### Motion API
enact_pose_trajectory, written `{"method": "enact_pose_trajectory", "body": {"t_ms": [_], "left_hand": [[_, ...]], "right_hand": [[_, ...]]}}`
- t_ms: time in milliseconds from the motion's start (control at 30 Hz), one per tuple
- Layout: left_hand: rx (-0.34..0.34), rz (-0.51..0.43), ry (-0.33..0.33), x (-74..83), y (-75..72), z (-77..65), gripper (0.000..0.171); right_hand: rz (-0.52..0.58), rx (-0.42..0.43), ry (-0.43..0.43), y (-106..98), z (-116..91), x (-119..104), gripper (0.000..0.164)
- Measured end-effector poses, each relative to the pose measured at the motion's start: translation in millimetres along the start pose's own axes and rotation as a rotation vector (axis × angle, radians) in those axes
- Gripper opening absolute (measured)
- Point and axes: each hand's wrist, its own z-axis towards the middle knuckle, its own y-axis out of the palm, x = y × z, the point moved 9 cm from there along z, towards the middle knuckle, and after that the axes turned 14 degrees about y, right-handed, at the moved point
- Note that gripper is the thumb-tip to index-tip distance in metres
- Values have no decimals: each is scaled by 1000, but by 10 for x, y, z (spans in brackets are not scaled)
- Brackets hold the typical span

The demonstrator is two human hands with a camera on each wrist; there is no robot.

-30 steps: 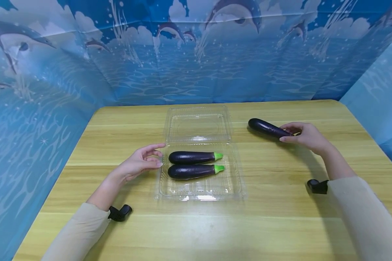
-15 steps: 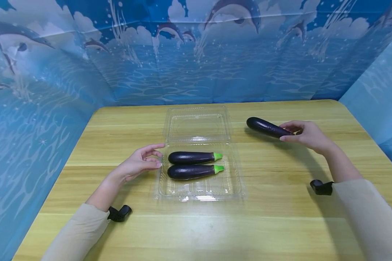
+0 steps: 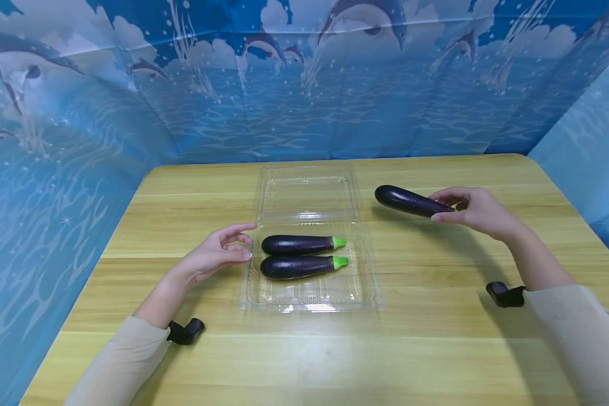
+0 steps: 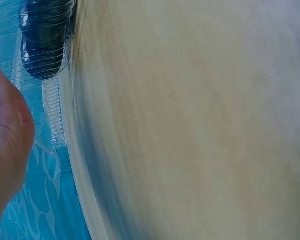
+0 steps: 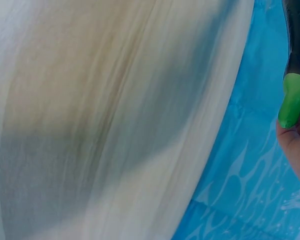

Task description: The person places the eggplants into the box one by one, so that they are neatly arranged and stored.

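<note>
Head view: one eggplant (image 3: 403,200) is held in the right-hand grip (image 3: 479,213), with thumb and fingers clamped on its narrow stem end. It is probably taken there because the slim neck is more easily spanned than the thick body. From that grip, the body is pointed leftward and slightly away from the person. A shadow is cast on the tabletop (image 3: 426,338) apart from the eggplant, so it is judged to be lifted. By the right wrist camera, the green stem (image 5: 296,92) is shown lying against that hand.

At the left-hand grip (image 3: 218,252), index finger and thumb are set apart, and nothing is seen clasped. It is placed at the left rim of the clear container (image 3: 312,293); whether the rim is touched cannot be told. Perhaps the light plastic is meant to be steadied from there. Just right of this grip, the rear eggplant (image 3: 296,245) and the front eggplant (image 3: 296,267) are laid side by side in the base, blunt ends toward it and stems toward the right-hand grip, perhaps so that room is saved. Nearer the person, a bare strip of base is left. The lid (image 3: 307,194) is folded back, ahead and right of the left-hand grip.
</note>
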Motion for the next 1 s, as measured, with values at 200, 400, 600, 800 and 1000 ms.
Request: {"method": "enact_pose_trajectory", "body": {"t_ms": [200, 400, 600, 800, 1000], "left_hand": [[-2, 5, 2, 1, 0, 0, 70], [-9, 5, 8, 0, 4, 1, 70], [-10, 22, 5, -4, -1, 1, 70], [-7, 18, 5, -6, -3, -2, 70], [-2, 12, 0, -2, -2, -2, 70]], "right_hand": [[-26, -6, -17, 22, -42, -133, 48], [-34, -19, -44, 70, -87, -251, 46], [-39, -32, -117, 133, -144, -386, 43], [-69, -54, -208, 198, -188, -515, 40], [-86, -56, -280, 251, -231, -631, 36]]}}
